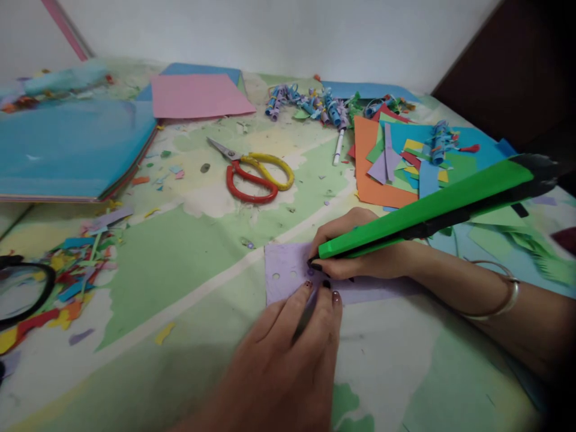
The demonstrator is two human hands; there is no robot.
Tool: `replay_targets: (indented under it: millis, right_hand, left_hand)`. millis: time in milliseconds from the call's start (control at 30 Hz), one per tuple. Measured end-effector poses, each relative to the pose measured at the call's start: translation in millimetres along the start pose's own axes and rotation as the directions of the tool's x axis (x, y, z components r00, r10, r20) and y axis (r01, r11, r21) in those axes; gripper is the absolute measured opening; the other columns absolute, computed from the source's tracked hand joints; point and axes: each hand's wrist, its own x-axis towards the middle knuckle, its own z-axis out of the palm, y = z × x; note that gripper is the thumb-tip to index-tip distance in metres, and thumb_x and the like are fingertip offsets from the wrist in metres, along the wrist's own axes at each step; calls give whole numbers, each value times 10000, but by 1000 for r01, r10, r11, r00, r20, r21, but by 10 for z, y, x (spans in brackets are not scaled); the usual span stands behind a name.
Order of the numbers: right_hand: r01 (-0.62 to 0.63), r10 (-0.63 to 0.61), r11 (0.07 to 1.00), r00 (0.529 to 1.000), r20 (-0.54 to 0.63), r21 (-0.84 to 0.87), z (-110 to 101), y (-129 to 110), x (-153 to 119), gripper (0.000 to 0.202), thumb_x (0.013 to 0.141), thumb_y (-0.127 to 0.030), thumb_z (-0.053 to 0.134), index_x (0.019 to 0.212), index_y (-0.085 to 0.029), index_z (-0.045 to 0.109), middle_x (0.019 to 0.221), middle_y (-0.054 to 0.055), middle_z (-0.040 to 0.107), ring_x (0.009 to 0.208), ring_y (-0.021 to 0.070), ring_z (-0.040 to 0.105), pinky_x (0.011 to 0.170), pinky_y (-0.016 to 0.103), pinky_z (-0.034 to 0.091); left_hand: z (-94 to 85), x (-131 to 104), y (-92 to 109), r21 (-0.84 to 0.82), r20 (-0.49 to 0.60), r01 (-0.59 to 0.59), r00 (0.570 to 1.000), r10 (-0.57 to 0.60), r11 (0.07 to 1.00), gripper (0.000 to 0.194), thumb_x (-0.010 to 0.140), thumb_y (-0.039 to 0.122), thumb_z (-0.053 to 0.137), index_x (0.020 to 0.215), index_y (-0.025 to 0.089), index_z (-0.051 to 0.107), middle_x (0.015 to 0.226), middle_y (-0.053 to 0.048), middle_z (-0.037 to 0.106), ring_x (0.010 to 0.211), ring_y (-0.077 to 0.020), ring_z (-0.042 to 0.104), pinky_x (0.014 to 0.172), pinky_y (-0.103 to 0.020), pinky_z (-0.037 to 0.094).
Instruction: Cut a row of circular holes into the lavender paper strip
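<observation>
A strip of purple paper [283, 258] lies on the table, with small round holes near its left end. My left hand [292, 342] rests on the strip's lower edge, fingertips pressing it flat and fingers slightly apart. Just above, my right hand [355, 249] is closed around a long tool with a bright green handle [427, 201] and black parts, which slants up to the right. Its working end is by the paper, near the left fingertips, and is mostly hidden by the fingers.
Red and yellow scissors [254, 174] lie beyond the strip. A blue folder [72, 150] and paper scraps [85, 264] are at left. Pink paper [202, 96], curled paper pieces [330, 108], a white pen [338, 147] and orange paper [382, 191] lie farther back.
</observation>
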Motion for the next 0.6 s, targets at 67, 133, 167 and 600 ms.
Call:
replay_targets:
  millis: [67,133,167,600]
  right_hand:
    - [8,-8,1000,1000,-5,0,2,6,1,73,731,-169,610,748,-164,681,595,-45,621,510,53,497,505,151,399]
    - [26,-26,1000,1000,-4,3,1,9,1,79,731,-167,608,758,-160,682,603,-41,627,512,52,495,508,153,395]
    - [32,-32,999,999,-4,2,-1,9,1,80,731,-165,608,760,-157,682,608,-40,631,512,51,494,509,153,395]
    - [40,-41,997,999,-12,-60,6,23,-6,70,724,-175,615,745,-161,680,654,-26,657,567,68,551,542,152,422]
  left_hand:
    - [25,-7,17,-13,-38,29,999,-29,999,404,930,214,322,1235,77,548,1290,-110,557,1196,-288,443,964,-391,340]
    - [30,-4,24,-20,-50,34,998,-35,999,399,922,194,329,1233,72,548,1290,-109,557,1201,-290,440,967,-396,334]
    - [21,1,23,-21,-40,29,999,-30,999,400,923,183,325,1235,69,547,1285,-105,561,1200,-291,442,968,-395,330]
    - [27,-10,-4,-34,23,-14,1000,15,999,560,966,417,249,1288,26,489,1335,-160,494,1218,-337,393,974,-417,314]
